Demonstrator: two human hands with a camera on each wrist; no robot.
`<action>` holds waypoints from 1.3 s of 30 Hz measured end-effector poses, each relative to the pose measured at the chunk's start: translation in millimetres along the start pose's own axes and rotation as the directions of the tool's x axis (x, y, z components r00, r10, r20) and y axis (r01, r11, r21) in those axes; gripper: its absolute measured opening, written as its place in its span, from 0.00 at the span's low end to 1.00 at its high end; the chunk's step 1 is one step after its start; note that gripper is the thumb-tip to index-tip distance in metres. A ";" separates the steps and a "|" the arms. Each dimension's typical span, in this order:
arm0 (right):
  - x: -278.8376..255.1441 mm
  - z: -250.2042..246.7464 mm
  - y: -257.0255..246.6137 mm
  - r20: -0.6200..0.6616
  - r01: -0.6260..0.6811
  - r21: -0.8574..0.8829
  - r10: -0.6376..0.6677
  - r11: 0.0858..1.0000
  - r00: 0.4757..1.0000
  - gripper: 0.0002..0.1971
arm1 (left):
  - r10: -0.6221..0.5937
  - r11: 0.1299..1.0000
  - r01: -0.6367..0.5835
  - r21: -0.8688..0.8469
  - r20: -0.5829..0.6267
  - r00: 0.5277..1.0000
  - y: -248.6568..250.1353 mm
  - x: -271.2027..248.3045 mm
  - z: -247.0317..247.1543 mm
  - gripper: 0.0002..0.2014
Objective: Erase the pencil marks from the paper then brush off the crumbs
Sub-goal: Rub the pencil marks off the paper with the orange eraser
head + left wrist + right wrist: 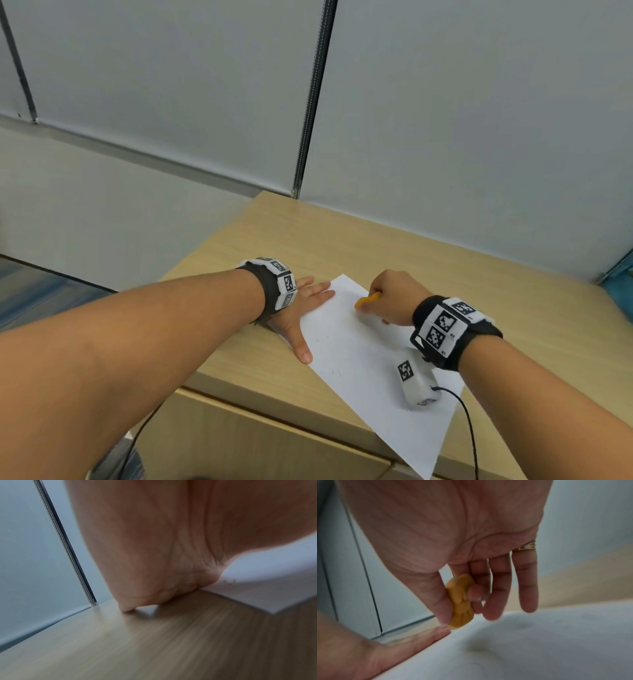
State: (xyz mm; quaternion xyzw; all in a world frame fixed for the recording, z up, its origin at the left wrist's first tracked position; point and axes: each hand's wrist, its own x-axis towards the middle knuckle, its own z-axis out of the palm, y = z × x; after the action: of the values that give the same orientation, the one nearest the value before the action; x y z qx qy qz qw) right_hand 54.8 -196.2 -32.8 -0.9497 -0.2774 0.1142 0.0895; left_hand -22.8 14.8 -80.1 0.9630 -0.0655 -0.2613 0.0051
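A white sheet of paper (363,356) lies slanted on the wooden desk (513,291), its near corner over the front edge. Faint pencil marks (337,372) show near its left side. My left hand (306,305) lies flat, fingers straight, pressing the paper's (267,588) far-left edge. My right hand (390,298) pinches a yellow eraser (368,298) between thumb and fingers near the paper's far corner. In the right wrist view the eraser (461,601) hangs just above the paper (539,642), close to the left hand's fingers (412,641).
Grey partition panels (462,120) with a dark seam (313,99) rise behind the desk. A white tagged sensor block (416,382) and its black cable (471,431) hang under my right wrist. The desk's left edge (202,253) drops to the floor.
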 end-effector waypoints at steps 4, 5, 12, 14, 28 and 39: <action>-36.8 1.7 13.3 0.041 -0.031 -0.203 0.040 0.979 0.998 0.16 | -0.009 1.000 0.009 -0.013 -0.025 1.000 2.6 -1.7 3.1 0.83; -43.2 4.8 14.9 0.047 -0.038 -0.220 0.050 0.975 0.998 0.16 | -0.022 1.000 0.022 -0.013 -0.032 0.999 5.1 -2.7 3.7 0.83; -51.4 8.7 22.7 0.039 -0.006 -0.236 0.016 0.972 0.999 0.16 | -0.202 0.979 0.200 0.033 0.052 0.978 53.2 -39.3 -11.0 0.63; -49.2 6.3 24.2 0.039 0.024 -0.233 -0.015 0.972 0.999 0.16 | -0.186 0.981 0.182 0.062 0.078 0.979 63.7 -55.6 -11.8 0.58; -38.6 11.7 15.4 -0.038 0.186 -0.294 -0.206 0.938 0.978 0.14 | -0.007 0.997 0.005 0.072 0.033 0.999 25.3 -42.4 -34.8 0.52; -17.9 20.7 -31.3 0.160 0.353 -0.077 -0.338 0.933 0.928 0.12 | -0.036 0.995 0.030 0.096 0.068 0.997 13.1 -5.6 -8.9 0.64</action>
State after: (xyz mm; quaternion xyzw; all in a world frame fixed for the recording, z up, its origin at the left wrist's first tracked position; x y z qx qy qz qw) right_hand 18.7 -177.7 -42.2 -0.8787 -0.4516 0.1504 0.0381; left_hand -24.7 2.3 -69.0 0.9534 -0.0622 -0.2915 -0.0474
